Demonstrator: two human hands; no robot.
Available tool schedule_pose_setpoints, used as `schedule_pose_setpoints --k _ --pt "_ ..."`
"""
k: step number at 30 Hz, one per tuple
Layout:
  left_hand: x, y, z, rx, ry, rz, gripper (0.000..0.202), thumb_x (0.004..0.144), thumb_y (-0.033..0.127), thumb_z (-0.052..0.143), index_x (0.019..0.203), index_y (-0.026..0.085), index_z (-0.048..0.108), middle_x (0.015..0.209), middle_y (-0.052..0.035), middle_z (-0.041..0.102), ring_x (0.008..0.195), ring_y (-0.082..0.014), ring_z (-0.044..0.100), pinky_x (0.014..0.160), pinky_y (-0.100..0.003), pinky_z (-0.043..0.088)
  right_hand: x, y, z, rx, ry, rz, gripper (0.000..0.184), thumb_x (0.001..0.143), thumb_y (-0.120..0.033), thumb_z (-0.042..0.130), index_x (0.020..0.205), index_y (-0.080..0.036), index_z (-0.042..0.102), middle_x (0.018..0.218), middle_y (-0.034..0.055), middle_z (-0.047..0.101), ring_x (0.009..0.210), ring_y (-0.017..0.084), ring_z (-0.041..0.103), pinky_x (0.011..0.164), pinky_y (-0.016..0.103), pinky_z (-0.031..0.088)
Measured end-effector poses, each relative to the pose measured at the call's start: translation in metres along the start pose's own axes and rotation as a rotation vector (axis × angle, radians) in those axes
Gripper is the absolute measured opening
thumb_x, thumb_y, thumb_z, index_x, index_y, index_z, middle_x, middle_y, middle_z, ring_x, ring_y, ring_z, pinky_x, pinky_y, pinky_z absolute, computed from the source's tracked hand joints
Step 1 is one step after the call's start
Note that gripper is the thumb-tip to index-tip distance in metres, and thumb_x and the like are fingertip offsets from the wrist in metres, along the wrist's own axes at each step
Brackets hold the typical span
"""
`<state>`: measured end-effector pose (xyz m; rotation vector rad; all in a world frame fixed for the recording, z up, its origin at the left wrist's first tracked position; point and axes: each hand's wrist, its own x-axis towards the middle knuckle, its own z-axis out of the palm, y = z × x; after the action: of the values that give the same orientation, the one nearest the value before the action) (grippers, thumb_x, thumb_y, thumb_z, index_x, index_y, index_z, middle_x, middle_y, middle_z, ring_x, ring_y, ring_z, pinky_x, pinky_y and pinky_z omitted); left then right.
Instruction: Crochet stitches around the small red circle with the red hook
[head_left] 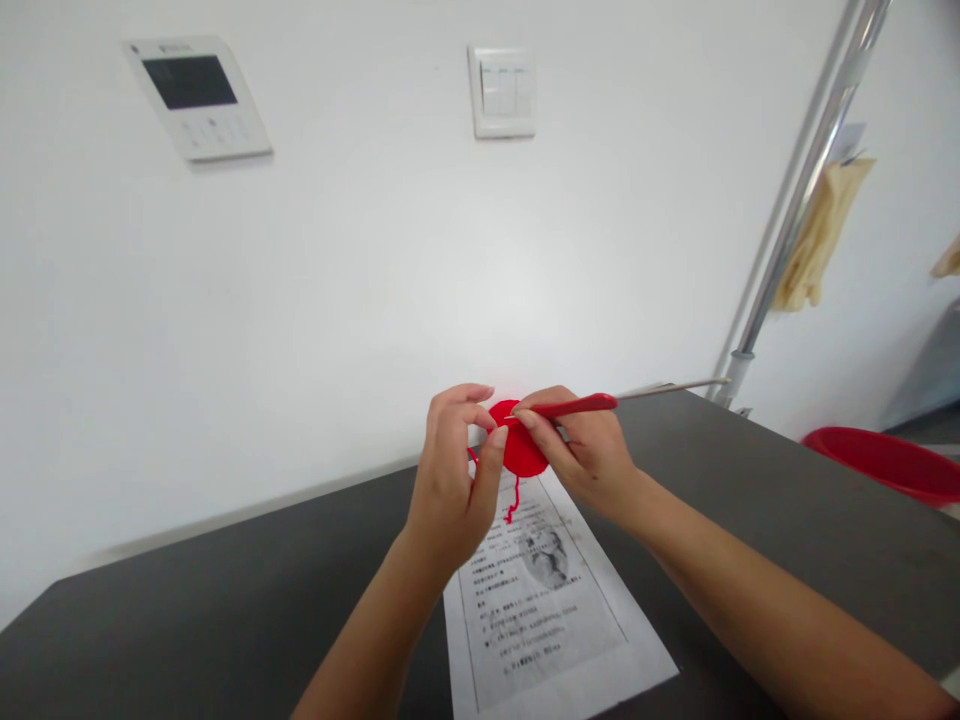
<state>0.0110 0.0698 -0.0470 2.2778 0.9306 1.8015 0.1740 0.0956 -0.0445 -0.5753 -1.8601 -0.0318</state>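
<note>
My left hand (pixel 454 470) pinches the edge of a small round red crocheted piece (pixel 521 452), held up above the table. A short red yarn tail (pixel 514 503) dangles from the piece. My right hand (pixel 585 447) grips a crochet hook (pixel 592 404) with a red handle and a metal shaft pointing right; its tip end meets the top of the red piece between my two hands. Both hands have their fingers closed.
A printed paper sheet (pixel 547 600) lies on the dark grey table (pixel 787 520) under my hands. A white wall stands close behind, with a control panel (pixel 196 95) and a light switch (pixel 502 90). A metal pole (pixel 802 200) rises at right; a red basin (pixel 889 462) sits beyond.
</note>
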Motion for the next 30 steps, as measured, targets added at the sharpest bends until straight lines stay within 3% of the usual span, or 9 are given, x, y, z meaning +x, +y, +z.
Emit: schedule_pose_setpoints --k 4,9,12,16,20,24,30 --pt "0.003 0.002 -0.002 0.176 -0.091 0.059 0.02 0.1 0.02 0.044 0.087 0.022 0.059 0.101 -0.0108 0.068 0.103 -0.0242 0.064 0.091 -0.04 0.052 -0.004 0.0 -0.001 -0.059 0.033 -0.087 0.026 0.105 -0.029 0.045 0.096 -0.021 0.068 0.087 0.0048 0.079 0.074 0.015 0.074 0.07 0.026 0.058" --pt "0.006 0.004 -0.005 0.229 -0.057 0.049 0.021 0.097 0.024 0.049 0.094 0.021 0.07 0.102 -0.0123 0.073 0.099 -0.0258 0.066 0.092 -0.042 0.052 -0.005 0.001 -0.005 -0.105 0.029 -0.106 0.023 0.103 -0.028 0.048 0.097 -0.022 0.07 0.085 0.0052 0.08 0.074 0.017 0.074 0.073 0.028 0.06" --pt "0.007 0.007 -0.004 0.071 -0.098 -0.083 0.029 0.098 0.026 0.048 0.094 0.021 0.075 0.1 -0.0107 0.076 0.096 -0.0254 0.068 0.092 -0.041 0.052 -0.005 0.001 -0.009 -0.051 0.055 -0.08 0.02 0.101 -0.026 0.051 0.099 -0.023 0.07 0.087 0.0053 0.08 0.076 0.018 0.075 0.073 0.029 0.06" --pt "0.007 0.015 0.002 -0.41 -0.16 -0.472 0.028 0.097 0.034 0.054 0.1 0.023 0.079 0.106 -0.0089 0.078 0.099 -0.0253 0.069 0.095 -0.042 0.05 -0.007 -0.001 -0.009 -0.024 0.049 -0.101 0.018 0.101 -0.025 0.052 0.099 -0.024 0.071 0.084 0.0043 0.079 0.074 0.016 0.073 0.072 0.028 0.058" --pt "0.007 0.021 0.006 -0.871 -0.043 -0.796 0.023 0.079 0.032 0.077 0.1 0.021 0.081 0.095 -0.0068 0.08 0.101 -0.0252 0.07 0.1 -0.043 0.049 -0.007 -0.001 -0.003 -0.017 0.063 -0.222 0.019 0.102 -0.027 0.051 0.102 -0.026 0.07 0.079 0.0039 0.076 0.069 0.015 0.07 0.066 0.027 0.056" --pt "0.011 0.023 0.003 -0.953 0.019 -0.838 0.026 0.066 0.024 0.086 0.092 0.02 0.083 0.079 -0.0051 0.079 0.085 -0.0204 0.071 0.089 -0.036 0.054 -0.004 -0.001 0.002 0.042 0.162 -0.362 0.016 0.096 -0.017 0.057 0.109 -0.022 0.066 0.078 0.0056 0.073 0.067 0.016 0.065 0.059 0.028 0.054" --pt "0.017 0.024 -0.008 -0.897 -0.014 -0.832 0.027 0.06 0.021 0.09 0.086 0.02 0.084 0.069 -0.0025 0.075 0.07 -0.0145 0.068 0.072 -0.026 0.054 0.0 -0.003 -0.004 0.129 0.107 -0.366 0.029 0.087 -0.006 0.056 0.11 -0.022 0.063 0.083 0.0058 0.072 0.075 0.018 0.068 0.06 0.03 0.056"
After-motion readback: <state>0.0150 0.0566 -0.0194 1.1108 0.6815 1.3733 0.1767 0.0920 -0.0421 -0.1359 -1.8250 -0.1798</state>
